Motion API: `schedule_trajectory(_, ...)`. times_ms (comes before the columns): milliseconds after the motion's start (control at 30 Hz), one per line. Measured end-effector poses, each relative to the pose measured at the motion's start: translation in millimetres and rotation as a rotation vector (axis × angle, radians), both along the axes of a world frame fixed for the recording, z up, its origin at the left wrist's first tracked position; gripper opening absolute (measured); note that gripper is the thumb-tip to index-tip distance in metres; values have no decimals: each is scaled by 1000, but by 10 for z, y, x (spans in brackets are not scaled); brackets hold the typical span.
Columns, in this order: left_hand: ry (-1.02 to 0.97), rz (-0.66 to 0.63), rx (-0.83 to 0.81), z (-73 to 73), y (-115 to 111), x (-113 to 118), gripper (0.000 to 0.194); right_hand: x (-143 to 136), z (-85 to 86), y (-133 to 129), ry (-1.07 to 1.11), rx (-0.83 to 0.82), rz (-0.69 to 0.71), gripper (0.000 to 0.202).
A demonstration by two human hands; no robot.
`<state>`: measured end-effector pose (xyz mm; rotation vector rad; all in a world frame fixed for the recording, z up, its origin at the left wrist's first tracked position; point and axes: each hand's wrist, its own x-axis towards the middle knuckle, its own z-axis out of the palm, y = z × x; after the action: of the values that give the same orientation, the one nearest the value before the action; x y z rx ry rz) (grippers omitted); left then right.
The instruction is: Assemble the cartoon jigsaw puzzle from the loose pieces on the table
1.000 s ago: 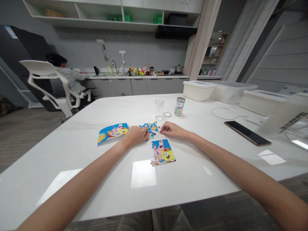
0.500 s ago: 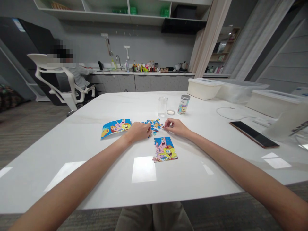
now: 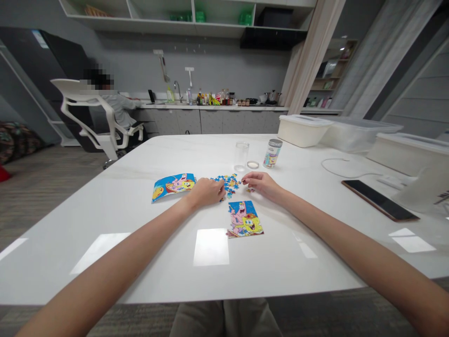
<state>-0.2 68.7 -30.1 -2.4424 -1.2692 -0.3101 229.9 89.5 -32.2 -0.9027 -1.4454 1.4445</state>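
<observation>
My left hand point(image 3: 209, 192) is closed at the left edge of a pile of loose puzzle pieces point(image 3: 230, 182); what its fingers hold, if anything, is hidden. On the pile's right side, my right hand point(image 3: 261, 184) pinches a small dark puzzle piece point(image 3: 244, 181). A few pieces point(image 3: 250, 190) lie under that hand. Nearer to me is a joined section of cartoon puzzle point(image 3: 245, 219), flat on the white table point(image 3: 147, 262). A curved picture sheet point(image 3: 174, 185) with a matching cartoon lies beside my left hand.
Behind the pile stand a clear jar point(image 3: 242, 156), a round lid point(image 3: 253, 164) and a printed canister point(image 3: 272, 153). A phone point(image 3: 380, 200), a cable and storage boxes point(image 3: 303, 130) are at the right. A person point(image 3: 121, 110) sits at the far left.
The view has shifted slightly. My right hand has lifted a little away from the pile with a piece between its fingers, and small pieces now show beneath it. My left hand stays at the pile.
</observation>
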Motion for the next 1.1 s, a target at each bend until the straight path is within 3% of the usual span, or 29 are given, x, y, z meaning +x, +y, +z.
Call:
schedule_trajectory(133,4,-5,-1,16,-7,0,32,-8,4,-5,42,-63,20,17)
schedule_trajectory(533,1,-10,21,-15,16,-10,32,-41,42,-71,47,-38,55,24)
schedule_trajectory(900,5,-7,5,0,8,-6,32,-26,24,-52,92,-151,49,23)
schedule_trajectory(1100,2,-12,0,-3,7,-9,32,-32,37,-76,108,-81,78,25)
